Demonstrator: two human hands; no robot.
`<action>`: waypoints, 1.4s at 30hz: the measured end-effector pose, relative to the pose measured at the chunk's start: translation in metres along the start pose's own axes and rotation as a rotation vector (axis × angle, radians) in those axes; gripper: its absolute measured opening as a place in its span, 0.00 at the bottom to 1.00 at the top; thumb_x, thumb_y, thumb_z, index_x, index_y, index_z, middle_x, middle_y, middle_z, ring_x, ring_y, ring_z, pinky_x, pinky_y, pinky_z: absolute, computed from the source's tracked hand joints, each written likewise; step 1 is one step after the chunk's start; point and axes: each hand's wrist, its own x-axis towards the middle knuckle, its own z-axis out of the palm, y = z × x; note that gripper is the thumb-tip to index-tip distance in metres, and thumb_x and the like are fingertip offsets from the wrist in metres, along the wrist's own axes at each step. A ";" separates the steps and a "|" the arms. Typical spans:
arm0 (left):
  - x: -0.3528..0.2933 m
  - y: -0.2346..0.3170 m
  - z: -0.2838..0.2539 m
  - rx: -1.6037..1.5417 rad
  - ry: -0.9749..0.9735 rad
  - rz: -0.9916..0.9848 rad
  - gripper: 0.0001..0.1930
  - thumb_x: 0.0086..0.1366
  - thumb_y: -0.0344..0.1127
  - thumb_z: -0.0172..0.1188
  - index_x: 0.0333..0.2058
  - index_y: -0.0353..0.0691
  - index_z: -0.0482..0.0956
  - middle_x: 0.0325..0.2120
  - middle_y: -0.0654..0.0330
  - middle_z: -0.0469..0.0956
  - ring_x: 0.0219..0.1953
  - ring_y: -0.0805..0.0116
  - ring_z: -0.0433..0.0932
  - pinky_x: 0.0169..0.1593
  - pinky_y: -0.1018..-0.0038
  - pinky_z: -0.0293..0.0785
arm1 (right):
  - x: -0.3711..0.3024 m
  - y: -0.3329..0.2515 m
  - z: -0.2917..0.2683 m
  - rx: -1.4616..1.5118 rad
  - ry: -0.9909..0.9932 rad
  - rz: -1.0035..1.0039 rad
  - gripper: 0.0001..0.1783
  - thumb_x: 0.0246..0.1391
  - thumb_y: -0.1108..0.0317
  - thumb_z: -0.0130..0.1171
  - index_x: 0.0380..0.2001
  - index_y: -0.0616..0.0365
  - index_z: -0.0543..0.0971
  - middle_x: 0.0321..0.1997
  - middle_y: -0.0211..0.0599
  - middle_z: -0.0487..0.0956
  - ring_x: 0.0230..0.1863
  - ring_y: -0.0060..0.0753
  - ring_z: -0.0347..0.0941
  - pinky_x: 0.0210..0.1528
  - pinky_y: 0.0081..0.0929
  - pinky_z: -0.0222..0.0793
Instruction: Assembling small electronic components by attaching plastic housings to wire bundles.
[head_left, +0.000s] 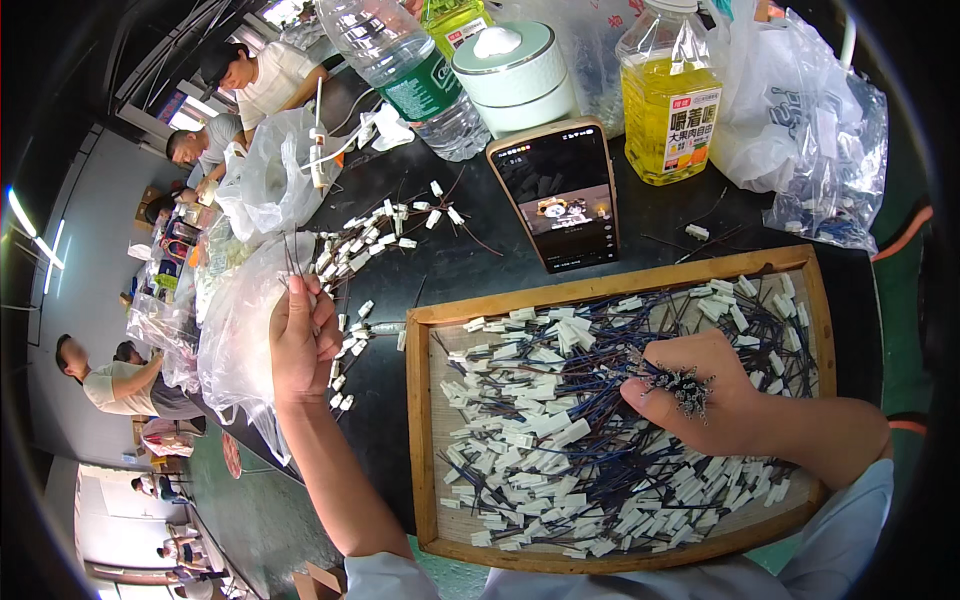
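My right hand (700, 375) is closed round a thick bundle of thin dark wires (688, 392), their bare tips pointing up toward me. It is above a wooden-framed tray (425, 470) heaped with white connectors (540, 435) on dark blue and brown wires. Off to the left, my left hand (303, 335) is raised with its fingers closed. A few thin wires (291, 255) stick up from between its thumb and fingers; whatever is at their lower ends is hidden. Just behind that hand lies a clear plastic bag (238, 340).
Loose white connectors (362, 245) lie on the black table (420, 210) between bag and tray. Beyond the tray stand a phone (558, 200), a pale green lidded cup (515, 80), a water bottle (420, 85) and a yellow drink bottle (670, 110). Plastic bags (800, 130) sit far right. People work leftward.
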 end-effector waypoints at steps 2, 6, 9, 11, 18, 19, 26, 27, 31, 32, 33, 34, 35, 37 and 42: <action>-0.003 0.003 0.003 -0.002 -0.012 -0.011 0.13 0.69 0.44 0.47 0.35 0.40 0.69 0.17 0.68 0.65 0.11 0.85 0.51 0.13 0.86 0.44 | 0.000 0.001 0.000 0.007 0.018 -0.026 0.11 0.51 0.71 0.60 0.19 0.61 0.72 0.12 0.35 0.66 0.14 0.24 0.57 0.18 0.25 0.54; -0.007 0.011 0.011 0.154 0.051 -0.013 0.12 0.69 0.43 0.47 0.32 0.41 0.69 0.14 0.68 0.64 0.10 0.85 0.51 0.13 0.86 0.43 | -0.001 0.001 0.001 0.011 0.031 -0.026 0.12 0.51 0.71 0.60 0.18 0.61 0.71 0.12 0.35 0.66 0.14 0.23 0.57 0.17 0.25 0.54; -0.004 0.007 0.005 0.219 0.110 0.066 0.13 0.69 0.43 0.47 0.28 0.42 0.69 0.12 0.68 0.63 0.09 0.86 0.51 0.12 0.85 0.42 | -0.001 0.001 0.001 0.000 0.039 -0.036 0.11 0.51 0.72 0.60 0.19 0.62 0.72 0.12 0.36 0.67 0.14 0.23 0.58 0.17 0.25 0.54; -0.001 0.003 0.003 0.267 0.135 0.131 0.14 0.68 0.43 0.47 0.26 0.43 0.70 0.11 0.68 0.63 0.09 0.86 0.50 0.12 0.85 0.42 | 0.000 0.001 0.000 -0.015 0.003 -0.010 0.11 0.51 0.72 0.61 0.19 0.62 0.72 0.12 0.36 0.67 0.14 0.24 0.58 0.17 0.25 0.54; 0.006 -0.004 0.003 0.378 0.269 0.146 0.15 0.68 0.44 0.47 0.24 0.44 0.69 0.11 0.69 0.65 0.08 0.86 0.50 0.12 0.85 0.42 | 0.000 0.003 0.001 0.031 0.040 -0.036 0.11 0.50 0.71 0.61 0.19 0.62 0.72 0.12 0.38 0.67 0.14 0.26 0.58 0.17 0.26 0.54; 0.006 -0.003 0.002 0.389 0.258 0.138 0.15 0.68 0.44 0.47 0.24 0.44 0.69 0.12 0.69 0.66 0.08 0.86 0.51 0.12 0.85 0.42 | 0.000 0.003 0.000 0.023 0.010 -0.015 0.11 0.50 0.71 0.61 0.19 0.62 0.72 0.13 0.38 0.67 0.14 0.27 0.58 0.17 0.26 0.54; 0.004 -0.003 0.003 0.398 0.307 0.081 0.15 0.67 0.43 0.49 0.25 0.40 0.72 0.15 0.71 0.65 0.10 0.87 0.52 0.14 0.85 0.43 | -0.001 0.003 0.001 0.011 0.032 -0.038 0.12 0.50 0.71 0.61 0.19 0.62 0.72 0.13 0.40 0.66 0.14 0.29 0.57 0.17 0.27 0.54; 0.005 -0.004 0.002 0.295 0.251 0.078 0.14 0.67 0.42 0.50 0.28 0.38 0.74 0.16 0.70 0.67 0.10 0.87 0.52 0.14 0.85 0.43 | -0.001 0.003 0.001 0.011 0.032 -0.038 0.12 0.50 0.71 0.61 0.19 0.62 0.72 0.13 0.40 0.66 0.14 0.29 0.57 0.17 0.27 0.54; 0.007 -0.007 0.000 0.116 0.158 0.036 0.14 0.68 0.40 0.50 0.38 0.34 0.77 0.26 0.62 0.76 0.09 0.86 0.51 0.12 0.85 0.45 | -0.001 0.002 0.001 0.022 0.041 -0.038 0.13 0.50 0.71 0.61 0.18 0.63 0.70 0.12 0.39 0.65 0.14 0.28 0.57 0.17 0.27 0.54; 0.008 -0.009 -0.002 0.116 0.159 0.037 0.14 0.68 0.40 0.50 0.38 0.34 0.77 0.26 0.62 0.76 0.09 0.86 0.51 0.12 0.85 0.45 | -0.001 0.002 0.001 0.017 0.045 -0.046 0.13 0.50 0.72 0.61 0.17 0.62 0.70 0.12 0.39 0.65 0.14 0.28 0.57 0.17 0.27 0.54; 0.010 -0.011 -0.003 0.077 0.131 0.034 0.14 0.68 0.39 0.49 0.39 0.34 0.77 0.30 0.59 0.78 0.09 0.86 0.51 0.12 0.85 0.45 | -0.001 0.002 0.001 0.017 0.045 -0.046 0.13 0.50 0.72 0.61 0.17 0.62 0.70 0.12 0.39 0.65 0.14 0.28 0.57 0.17 0.27 0.54; 0.011 -0.012 -0.004 0.038 0.103 0.031 0.14 0.68 0.39 0.49 0.40 0.34 0.77 0.34 0.56 0.79 0.09 0.86 0.50 0.12 0.86 0.45 | -0.001 0.002 0.001 0.016 0.043 -0.048 0.14 0.50 0.72 0.61 0.17 0.62 0.69 0.12 0.39 0.65 0.14 0.27 0.57 0.17 0.27 0.53; 0.010 -0.011 -0.004 0.038 0.103 0.031 0.14 0.68 0.39 0.49 0.40 0.34 0.77 0.34 0.56 0.79 0.09 0.86 0.50 0.12 0.86 0.45 | 0.000 0.002 0.001 0.015 0.041 -0.049 0.14 0.50 0.72 0.60 0.17 0.62 0.69 0.12 0.38 0.65 0.13 0.27 0.57 0.17 0.27 0.53; 0.010 -0.009 -0.001 -0.033 0.041 0.013 0.14 0.68 0.39 0.49 0.40 0.34 0.76 0.42 0.52 0.78 0.08 0.86 0.49 0.12 0.86 0.45 | 0.000 0.000 0.001 0.000 0.047 -0.051 0.14 0.50 0.72 0.60 0.16 0.62 0.68 0.12 0.38 0.65 0.13 0.27 0.57 0.17 0.27 0.53; 0.012 -0.012 -0.002 -0.164 -0.002 -0.014 0.14 0.68 0.39 0.48 0.42 0.35 0.75 0.44 0.50 0.77 0.08 0.85 0.49 0.12 0.86 0.45 | -0.001 0.002 0.001 0.031 0.025 -0.022 0.14 0.50 0.72 0.61 0.16 0.62 0.68 0.12 0.38 0.65 0.13 0.26 0.57 0.17 0.26 0.53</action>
